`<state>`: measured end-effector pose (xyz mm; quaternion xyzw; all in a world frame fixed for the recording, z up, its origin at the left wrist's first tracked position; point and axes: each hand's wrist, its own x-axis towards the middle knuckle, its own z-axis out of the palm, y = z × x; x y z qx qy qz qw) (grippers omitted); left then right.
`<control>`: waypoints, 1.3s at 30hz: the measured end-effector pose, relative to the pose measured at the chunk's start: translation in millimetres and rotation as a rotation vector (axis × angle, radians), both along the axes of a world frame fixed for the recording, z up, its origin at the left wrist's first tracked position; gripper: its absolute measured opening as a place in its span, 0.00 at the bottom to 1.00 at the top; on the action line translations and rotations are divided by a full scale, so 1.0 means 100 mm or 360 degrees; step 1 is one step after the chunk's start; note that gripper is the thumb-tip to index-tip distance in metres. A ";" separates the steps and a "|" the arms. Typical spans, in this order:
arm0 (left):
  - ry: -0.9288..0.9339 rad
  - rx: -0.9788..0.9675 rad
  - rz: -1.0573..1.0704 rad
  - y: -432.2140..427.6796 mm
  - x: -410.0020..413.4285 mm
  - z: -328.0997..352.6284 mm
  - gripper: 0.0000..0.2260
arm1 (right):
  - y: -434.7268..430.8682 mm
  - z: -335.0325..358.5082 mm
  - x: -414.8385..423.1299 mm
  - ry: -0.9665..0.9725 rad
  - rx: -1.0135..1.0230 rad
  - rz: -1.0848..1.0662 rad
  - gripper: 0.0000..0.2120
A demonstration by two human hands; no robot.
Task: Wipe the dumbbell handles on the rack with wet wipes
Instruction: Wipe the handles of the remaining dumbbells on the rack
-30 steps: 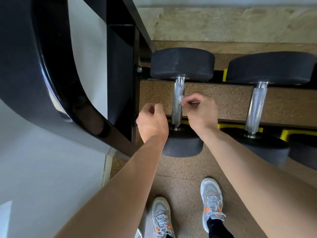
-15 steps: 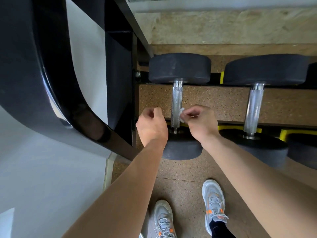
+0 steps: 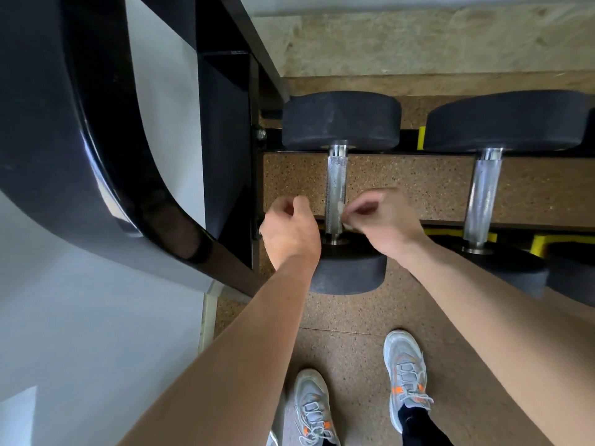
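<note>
- Far left of the pinch, the black rack frame [image 3: 225, 130] slopes down toward the floor [image 3: 354, 333], with a pale wall [image 3: 167, 123] showing behind it.
- The left hand [image 3: 289, 233] hangs just left of the bar, about level with the pinch. Its fingers are curled into a loose fist, I see nothing in it, and a sliver of floor shows between it and the steel.
- The dumbbell handle [image 3: 335, 185], knurled steel, runs away from the person. Its far head [image 3: 341, 120] sits well above the pinch and its near head [image 3: 347, 275] just below both hands.
- The wet wipe [image 3: 342, 210], a small white scrap, sits at the pinch itself, pressed to the handle's right side near its lower end.
- The right hand [image 3: 386, 223] holds that wipe in a narrow fingertip pinch, slightly blurred.
- Well right of the pinch, a second dumbbell handle [image 3: 483, 194] lies parallel on the rack, with no hand on it.
- Below the grip stand two grey shoes [image 3: 405, 375] with orange marks.
</note>
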<state>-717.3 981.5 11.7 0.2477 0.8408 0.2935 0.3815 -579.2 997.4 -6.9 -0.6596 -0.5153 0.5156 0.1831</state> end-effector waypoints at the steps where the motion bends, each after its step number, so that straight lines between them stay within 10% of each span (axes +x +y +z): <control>1: -0.0003 -0.0002 -0.0001 0.00 0.00 0.00 0.09 | 0.05 0.01 -0.04 0.0043 0.0060 -0.0072 0.03; 5: 0.0017 -0.0001 -0.0006 0.00 0.01 0.00 0.10 | 0.15 0.03 -0.21 -0.0072 0.0408 -0.0258 0.03; 12: 0.0015 0.0012 0.0034 0.00 0.01 0.01 0.10 | -0.01 0.01 -0.14 -0.0320 0.0324 0.0488 0.04; 17: -0.0032 0.0040 0.0029 -0.02 0.00 0.02 0.09 | 0.25 0.04 -0.19 -0.0257 0.0715 0.0038 0.03; 25: -0.0019 0.0029 0.0030 0.00 -0.01 0.00 0.09 | 0.04 0.03 -0.05 -0.0337 0.0361 0.0684 0.04; 31: -0.0032 0.0040 0.0011 -0.02 0.00 0.00 0.10 | 0.18 0.00 -0.12 -0.0166 0.0593 0.0027 0.02; 39: -0.0025 0.0031 -0.0007 -0.02 -0.01 0.02 0.10 | 0.04 -0.04 0.04 -0.0073 0.0053 0.0150 0.05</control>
